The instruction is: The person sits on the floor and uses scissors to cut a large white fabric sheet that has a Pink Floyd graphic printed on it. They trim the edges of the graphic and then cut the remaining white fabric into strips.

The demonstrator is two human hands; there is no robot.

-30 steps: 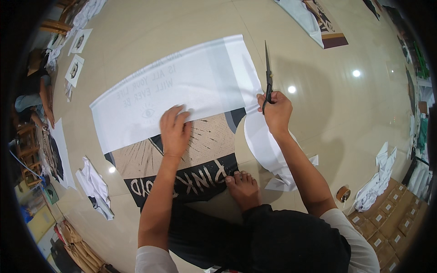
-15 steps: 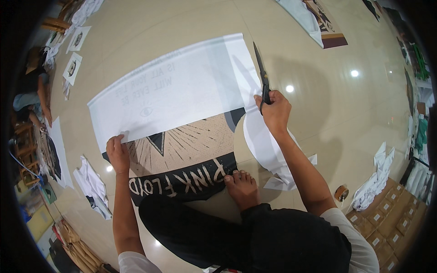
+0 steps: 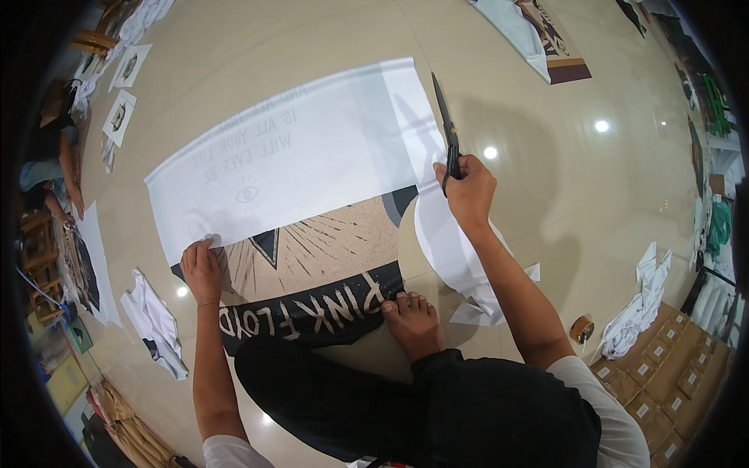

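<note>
- While the person sat on the glossy tiled floor, a printed cloth panel lay spread out ahead of the knees.
- Its far part was turned over, white side up, with reversed lettering and an eye motif showing faintly through; its near part was beige with dark rays, ending in a black band with pale lettering.
- At the fold's near left corner was the left hand, fingers bent and touching the cloth; whether they pinched it could not be told.
- Beside the panel's right edge, the right hand had its fingers closed round the handles of black scissors, blades together and pointing away from the body.
- Below that hand, a white fabric strip curved down along the floor.
- One bare foot rested at the black band's right end.
- To the right were a tape roll, a crumpled white cloth and brown cartons.
- To the left lay a white fabric scrap; beyond it, a co-worker reached down toward another printed piece.
</note>
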